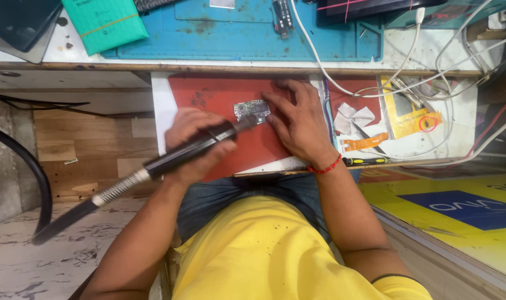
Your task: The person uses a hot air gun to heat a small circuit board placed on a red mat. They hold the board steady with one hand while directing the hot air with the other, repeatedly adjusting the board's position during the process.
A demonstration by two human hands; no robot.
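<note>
My left hand [194,141] grips a black hot-air wand [178,154] with a sprung black hose trailing off to the lower left. Its nozzle points at a small circuit board [251,110] lying on a red mat [219,94] on a pull-out shelf. My right hand [300,122] rests flat on the mat, its fingertips touching the right edge of the board. A red thread band circles that wrist.
A blue work mat [247,39] covers the bench above the shelf, with a green packet [106,22] and dark devices at the left. White cables [408,61], crumpled tissues [355,116], an orange flex strip [366,141], tweezers and a yellow-handled screwdriver [366,161] lie to the right.
</note>
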